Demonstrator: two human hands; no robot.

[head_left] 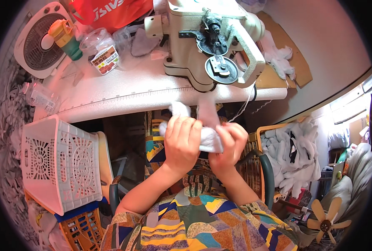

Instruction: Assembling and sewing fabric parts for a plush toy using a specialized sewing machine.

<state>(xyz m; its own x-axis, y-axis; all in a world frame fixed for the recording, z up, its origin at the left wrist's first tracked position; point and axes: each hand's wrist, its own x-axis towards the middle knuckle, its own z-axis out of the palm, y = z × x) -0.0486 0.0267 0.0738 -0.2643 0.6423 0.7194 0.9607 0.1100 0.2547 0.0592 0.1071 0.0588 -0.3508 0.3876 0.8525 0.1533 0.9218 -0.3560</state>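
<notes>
Both my hands are raised over my lap, just in front of the table edge. A white knit glove is bunched between them, with soft lobes sticking out past the fingers. My left hand is closed round its left part, knuckles up. On the other side my right hand pinches the cloth with bent fingers. A pale part of the cloth above the hands is smeared by motion. Beyond them stands a cream sewing machine with two round metal discs; neither hand touches it.
A ruler strip runs along the white table. At back left are a fan, a bottle and a clear jar. A white basket stands left; a bin of white gloves stands right. More gloves lie on cardboard.
</notes>
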